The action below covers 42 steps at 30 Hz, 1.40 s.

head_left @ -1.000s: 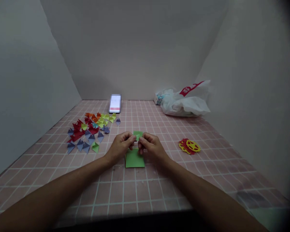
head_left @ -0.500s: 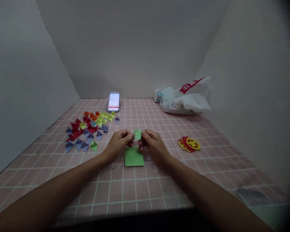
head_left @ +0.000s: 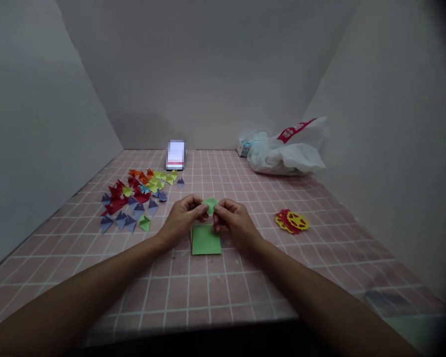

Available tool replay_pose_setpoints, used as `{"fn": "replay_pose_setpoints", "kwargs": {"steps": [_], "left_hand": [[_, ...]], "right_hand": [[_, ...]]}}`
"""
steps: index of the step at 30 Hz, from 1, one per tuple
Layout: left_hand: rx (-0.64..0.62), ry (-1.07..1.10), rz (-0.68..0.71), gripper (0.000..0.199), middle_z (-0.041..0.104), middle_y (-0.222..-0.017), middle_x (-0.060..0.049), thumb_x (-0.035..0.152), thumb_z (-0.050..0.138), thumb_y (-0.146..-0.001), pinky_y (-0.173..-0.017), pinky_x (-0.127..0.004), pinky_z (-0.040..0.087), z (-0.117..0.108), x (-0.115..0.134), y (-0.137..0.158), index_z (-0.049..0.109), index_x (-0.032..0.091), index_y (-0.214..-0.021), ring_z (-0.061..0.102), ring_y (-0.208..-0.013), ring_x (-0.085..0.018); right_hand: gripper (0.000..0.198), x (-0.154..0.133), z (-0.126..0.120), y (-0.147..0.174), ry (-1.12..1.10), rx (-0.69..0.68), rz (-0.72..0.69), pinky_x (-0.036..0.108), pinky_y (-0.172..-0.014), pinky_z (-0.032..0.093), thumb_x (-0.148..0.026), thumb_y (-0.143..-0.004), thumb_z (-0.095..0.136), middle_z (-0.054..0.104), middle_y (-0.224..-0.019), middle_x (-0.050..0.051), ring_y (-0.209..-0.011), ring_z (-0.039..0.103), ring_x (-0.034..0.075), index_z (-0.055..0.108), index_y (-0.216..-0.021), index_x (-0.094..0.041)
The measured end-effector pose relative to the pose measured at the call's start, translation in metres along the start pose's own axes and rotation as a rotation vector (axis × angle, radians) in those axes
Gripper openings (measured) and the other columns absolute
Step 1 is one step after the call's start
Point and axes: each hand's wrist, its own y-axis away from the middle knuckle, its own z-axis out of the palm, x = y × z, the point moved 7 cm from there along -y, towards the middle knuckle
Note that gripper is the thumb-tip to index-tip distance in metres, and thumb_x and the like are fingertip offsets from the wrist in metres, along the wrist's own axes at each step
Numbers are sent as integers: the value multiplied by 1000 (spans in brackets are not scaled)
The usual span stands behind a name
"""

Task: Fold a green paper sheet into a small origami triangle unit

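Note:
A small piece of folded green paper [head_left: 210, 204] is pinched between my two hands, above the table. My left hand [head_left: 188, 213] grips its left side with thumb and fingers. On the other side, my right hand [head_left: 233, 218] holds the right edge in the same way. Just below them lies a stack of square paper [head_left: 206, 240], a green sheet on top and a yellow edge showing at its left. Fingertips hide part of the folded paper, so its exact folds cannot be made out.
To the left lie several folded paper pieces [head_left: 138, 210] in red, orange, yellow, purple and green. A phone [head_left: 176, 155] stands behind them. Red and yellow gear-like cutouts [head_left: 296, 221] lie at the right. A white plastic bag [head_left: 282, 157] and a small box [head_left: 242, 148] sit at the back right.
The green paper has tilted and turned slightly between my fingers, and my right thumb has shifted a little on it. Both hands keep their hold; everything else lies as before.

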Motion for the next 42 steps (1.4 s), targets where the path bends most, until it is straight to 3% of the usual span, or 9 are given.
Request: {"fn": "replay_pose_setpoints", "kwargs": {"steps": [4,14,20,23,28,32,42], "left_hand": [[37,121,30,29,64,-77,1,30,69,-76,-68,-27,50,-1,5,1,57,16,-98,63,-69,-13],[100,15,92,17,60,-76,1,27,66,-74,-68,-26,48,-6,17,2,59,15,-84,59,-68,-12],[42,-174,179,13,56,-76,2,23,65,-76,-66,-24,45,0,21,3,57,17,-84,55,-70,-11],[9,-106,138,17,58,-78,1,24,64,-78,-67,-24,47,2,18,4,57,17,-92,57,-72,-12],[-4,-99,113,10,59,-74,1,23,65,-76,-66,-25,48,3,19,5,60,16,-82,57,-69,-12],[-2,-99,102,10,62,-73,1,23,62,-79,-68,-26,50,2,19,5,63,16,-86,59,-68,-12],[-46,19,67,19,66,-79,-1,24,68,-76,-71,-25,50,5,11,3,65,14,-92,61,-72,-12]], "right_hand": [[24,2,-5,-2,-36,31,-9,24,-51,47,-37,-79,67,59,-59,-4,-45,53,8,55,-71,-19],[25,1,2,-1,24,-32,-3,22,-48,43,-40,-80,67,58,-61,-4,-46,52,8,56,-75,-18],[21,0,0,-2,67,-2,-40,21,-47,40,-36,-79,68,56,-61,-5,-46,52,7,57,-76,-19],[20,-1,-3,-3,93,20,-66,21,-48,40,-33,-80,67,55,-58,-5,-47,53,8,57,-72,-18],[20,-1,-5,-3,98,47,-66,22,-47,40,-36,-81,66,56,-55,-5,-46,53,9,56,-75,-19],[22,-1,-5,-3,88,41,-55,21,-46,41,-39,-83,64,57,-55,-5,-45,53,9,57,-76,-19],[25,4,-4,-3,-62,62,18,17,-37,38,-40,-79,68,51,-47,-8,-35,44,6,53,-75,-20]]}}
